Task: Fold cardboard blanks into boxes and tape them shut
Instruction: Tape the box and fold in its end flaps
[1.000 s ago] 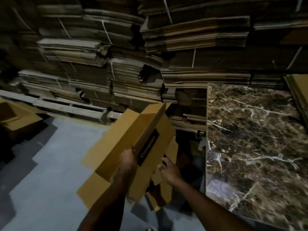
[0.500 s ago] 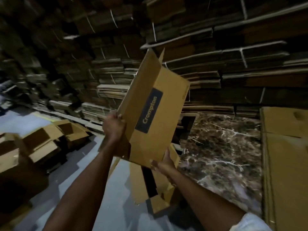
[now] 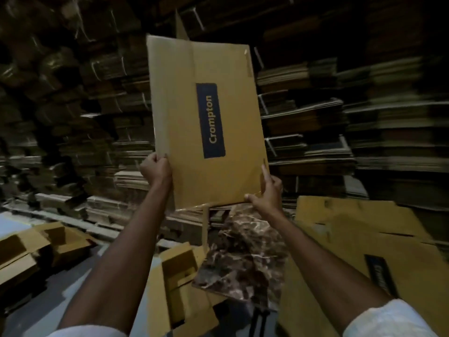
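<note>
While both arms are raised in front of the head camera, a flat-sided tan cardboard box (image 3: 194, 122) with a dark blue "Crompton" label (image 3: 210, 120) is held upright in the air, well above the floor and in front of the dim wall of strapped, flattened brown cardboard stacks (image 3: 315, 117). The left hand (image 3: 155, 167) grips the box's left edge low down, fingers curled tight together round it. The right hand (image 3: 267, 193) pinches the lower right corner, its thumb lying along the bottom edge and its fingers pressed together up the right side. A loose flap hangs below the box's bottom edge. Under the box lies a brown, white-veined marble tabletop (image 3: 243, 251), and flat tan cardboard blanks (image 3: 340, 239) rest on its right part, one with the same blue label. On the pale grey floor (image 3: 73, 288) sit opened tan boxes (image 3: 48, 242) at the left and another opened box (image 3: 179, 276) just beside the table's near left corner.
</note>
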A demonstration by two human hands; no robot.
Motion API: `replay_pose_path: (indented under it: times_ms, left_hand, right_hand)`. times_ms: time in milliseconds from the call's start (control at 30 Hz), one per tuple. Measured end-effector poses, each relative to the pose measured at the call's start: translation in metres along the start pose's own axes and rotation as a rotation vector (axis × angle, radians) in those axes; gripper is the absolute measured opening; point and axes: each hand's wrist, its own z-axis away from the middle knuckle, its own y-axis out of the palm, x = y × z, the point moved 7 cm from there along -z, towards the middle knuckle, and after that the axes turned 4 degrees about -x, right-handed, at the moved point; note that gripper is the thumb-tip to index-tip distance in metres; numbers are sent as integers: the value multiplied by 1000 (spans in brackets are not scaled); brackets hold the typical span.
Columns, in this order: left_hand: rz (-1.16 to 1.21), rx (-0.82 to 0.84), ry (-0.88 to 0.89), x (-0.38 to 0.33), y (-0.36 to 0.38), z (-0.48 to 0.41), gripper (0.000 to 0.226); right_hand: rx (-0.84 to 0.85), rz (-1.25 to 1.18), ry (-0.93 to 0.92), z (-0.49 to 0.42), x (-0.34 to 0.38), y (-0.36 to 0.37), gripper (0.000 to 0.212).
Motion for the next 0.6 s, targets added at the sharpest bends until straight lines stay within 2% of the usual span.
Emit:
replay_pose_path:
  times_ms: [67, 133, 233, 333, 400, 467, 600]
  left_hand:
    - [153, 45, -171, 14, 24, 38, 23]
    - [274, 112, -318, 31, 53, 85, 17]
    - [323, 279, -508, 51, 103, 165, 26]
    - [447, 310, -752, 80, 144, 240, 25]
    - [406, 443, -836, 107, 171, 287, 20]
    - [225, 606, -879, 140, 182, 327, 25]
    - [-104, 989, -770, 182, 172, 397, 35]
  right_hand:
    - [-69, 97, -57, 3, 11, -70, 109]
    - [-127, 235, -107, 15, 21, -136, 109]
    - [-175, 444, -177, 38, 39, -223, 108]
    - [-183, 611, -243, 59, 54, -282, 102]
    - [-173, 754, -273, 65, 49, -296, 101]
    - [-56, 844, -232, 67, 25, -292, 101]
    - [401, 822, -82, 81, -75, -252, 97]
